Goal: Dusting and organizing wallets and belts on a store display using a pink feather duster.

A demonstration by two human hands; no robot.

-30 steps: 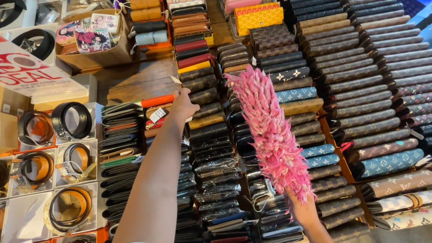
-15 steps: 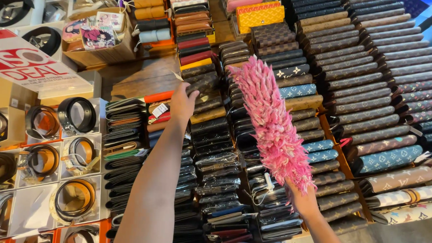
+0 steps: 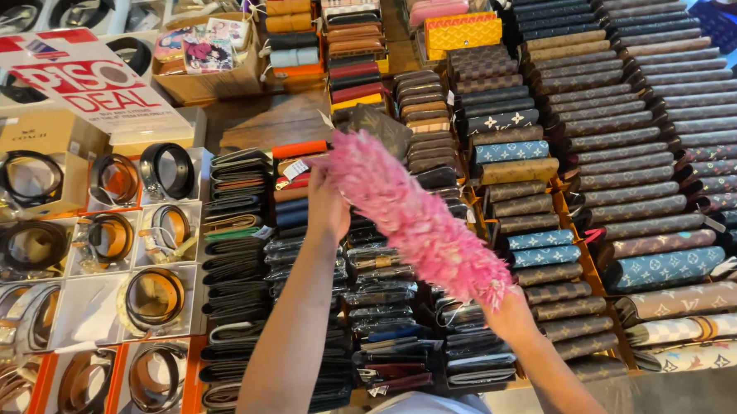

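Note:
My right hand (image 3: 510, 317) grips the base of a pink feather duster (image 3: 417, 221). The duster slants up and left over rows of dark wallets (image 3: 380, 315). My left hand (image 3: 327, 203) reaches into the middle row, its fingertips hidden behind the duster's tip. It lifts a dark brown patterned wallet (image 3: 378, 130), which stands tilted above its neighbours.
Boxed coiled belts (image 3: 153, 297) fill the left side, under a red and white sale sign (image 3: 84, 83). Long patterned wallets (image 3: 664, 265) lie in rows on the right. Coloured wallets (image 3: 354, 66) and a yellow purse (image 3: 463, 33) sit at the back.
The duster has swung left and now lies across my left hand. My left hand has raised the dark wallet out of its row. The view has shifted slightly.

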